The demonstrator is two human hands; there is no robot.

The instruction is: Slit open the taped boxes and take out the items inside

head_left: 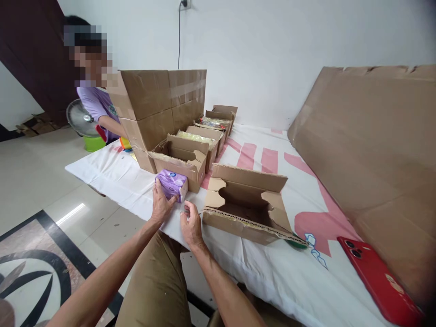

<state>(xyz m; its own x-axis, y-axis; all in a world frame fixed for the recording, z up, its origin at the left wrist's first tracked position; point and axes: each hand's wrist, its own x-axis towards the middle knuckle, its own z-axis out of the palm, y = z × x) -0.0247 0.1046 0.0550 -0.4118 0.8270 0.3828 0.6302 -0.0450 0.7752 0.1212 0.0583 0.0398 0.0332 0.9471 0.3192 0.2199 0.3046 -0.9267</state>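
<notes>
A purple tissue pack (171, 184) sits at the table's front edge, against the nearest open cardboard box (197, 175) of the row. My left hand (162, 204) grips its near side, thumb and fingers spread around it. My right hand (191, 223) is a little to the right, fingers loosely curled and thumb apart, with nothing visible in it. Beside that hand stands another open cardboard box (238, 222), its flaps raised and its dark inside facing up. The bottom of that box is hard to make out.
Behind the nearest box, several boxes (218, 131) with plastic-wrapped contents run back toward the wall. A tall cardboard panel (156, 100) screens a person (98, 104) at left, near a fan (80, 117). A big cardboard sheet (371, 150) and red phone (378, 277) are at right.
</notes>
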